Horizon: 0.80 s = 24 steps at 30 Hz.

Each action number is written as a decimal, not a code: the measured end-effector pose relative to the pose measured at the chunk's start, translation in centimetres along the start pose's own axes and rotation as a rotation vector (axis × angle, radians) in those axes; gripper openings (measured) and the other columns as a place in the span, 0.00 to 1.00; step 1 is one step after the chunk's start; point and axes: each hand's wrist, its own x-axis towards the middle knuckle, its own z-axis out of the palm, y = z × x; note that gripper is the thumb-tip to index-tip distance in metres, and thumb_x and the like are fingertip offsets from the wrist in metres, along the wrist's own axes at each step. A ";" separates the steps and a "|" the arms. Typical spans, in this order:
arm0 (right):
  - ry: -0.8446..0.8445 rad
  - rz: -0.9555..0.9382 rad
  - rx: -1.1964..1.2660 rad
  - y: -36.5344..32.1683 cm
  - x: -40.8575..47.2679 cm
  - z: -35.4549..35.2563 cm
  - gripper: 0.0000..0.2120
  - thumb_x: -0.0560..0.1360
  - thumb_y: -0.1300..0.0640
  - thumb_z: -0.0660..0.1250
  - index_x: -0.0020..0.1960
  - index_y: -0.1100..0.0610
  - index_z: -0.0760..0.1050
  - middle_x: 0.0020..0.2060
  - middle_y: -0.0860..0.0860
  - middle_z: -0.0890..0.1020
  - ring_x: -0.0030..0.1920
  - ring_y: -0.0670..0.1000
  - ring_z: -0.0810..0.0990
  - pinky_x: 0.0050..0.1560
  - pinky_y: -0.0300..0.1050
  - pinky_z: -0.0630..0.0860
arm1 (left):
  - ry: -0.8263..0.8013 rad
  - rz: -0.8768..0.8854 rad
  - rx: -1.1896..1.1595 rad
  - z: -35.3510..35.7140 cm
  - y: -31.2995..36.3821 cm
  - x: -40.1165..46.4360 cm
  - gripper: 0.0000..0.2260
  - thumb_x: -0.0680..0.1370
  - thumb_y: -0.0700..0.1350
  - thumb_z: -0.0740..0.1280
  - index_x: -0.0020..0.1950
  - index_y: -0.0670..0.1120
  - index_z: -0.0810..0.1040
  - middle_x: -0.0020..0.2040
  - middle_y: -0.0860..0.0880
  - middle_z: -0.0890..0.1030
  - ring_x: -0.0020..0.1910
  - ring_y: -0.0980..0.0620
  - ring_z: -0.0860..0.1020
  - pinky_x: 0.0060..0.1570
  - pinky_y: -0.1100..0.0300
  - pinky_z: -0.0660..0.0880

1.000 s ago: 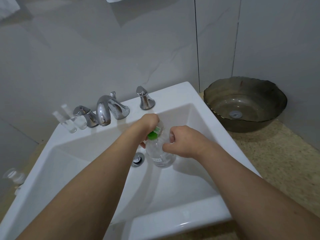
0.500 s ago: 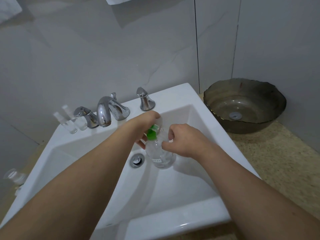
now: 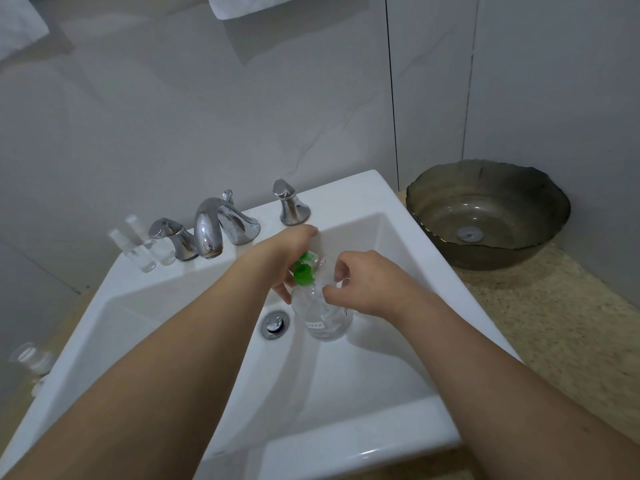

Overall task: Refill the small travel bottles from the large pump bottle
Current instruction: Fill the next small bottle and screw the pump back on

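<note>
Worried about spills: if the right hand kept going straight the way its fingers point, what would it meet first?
Probably the clear pump bottle it is already pinching, near the green pump; beyond that, the left hand.

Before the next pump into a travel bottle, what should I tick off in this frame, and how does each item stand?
1. Clear large bottle with the green pump held over the white sink: ok.
2. Left hand at the green pump head: ok.
3. Right hand pinching something clear beside the pump: ok; whether it is a travel bottle, cannot tell.
4. Spout aligned with an opening: cannot tell.
5. Two small clear spray bottles upright on the sink ledge, capped: ok.
</note>
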 end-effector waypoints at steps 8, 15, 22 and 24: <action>-0.062 0.059 -0.021 0.4 -0.2 0.4 0.14 0.63 0.44 0.67 0.39 0.54 0.73 0.36 0.48 0.77 0.36 0.48 0.77 0.34 0.45 0.75 | 0.104 0.085 0.021 1.6 -0.5 0.4 0.14 0.79 0.50 0.56 0.45 0.43 0.76 0.45 0.41 0.81 0.42 0.40 0.80 0.50 0.37 0.79; -0.063 0.043 -0.030 0.3 -0.3 0.4 0.13 0.62 0.43 0.67 0.37 0.52 0.71 0.35 0.47 0.76 0.34 0.48 0.76 0.29 0.42 0.67 | 0.105 0.083 0.047 1.4 -0.6 0.5 0.20 0.80 0.56 0.51 0.47 0.44 0.76 0.45 0.42 0.81 0.42 0.40 0.80 0.51 0.39 0.80; 0.005 0.010 -0.030 -0.2 -0.3 0.1 0.13 0.63 0.41 0.66 0.36 0.51 0.70 0.34 0.46 0.76 0.33 0.46 0.74 0.29 0.41 0.65 | -0.094 0.005 0.027 -0.4 0.1 0.5 0.35 0.80 0.68 0.50 0.68 0.42 0.75 0.63 0.41 0.80 0.60 0.35 0.79 0.62 0.31 0.72; 0.026 0.001 -0.030 -0.3 -0.2 0.1 0.14 0.63 0.41 0.66 0.35 0.51 0.70 0.33 0.46 0.76 0.33 0.46 0.74 0.29 0.41 0.65 | -0.151 -0.013 0.010 -0.9 0.3 0.4 0.37 0.80 0.70 0.49 0.70 0.42 0.74 0.63 0.41 0.79 0.62 0.34 0.77 0.66 0.29 0.68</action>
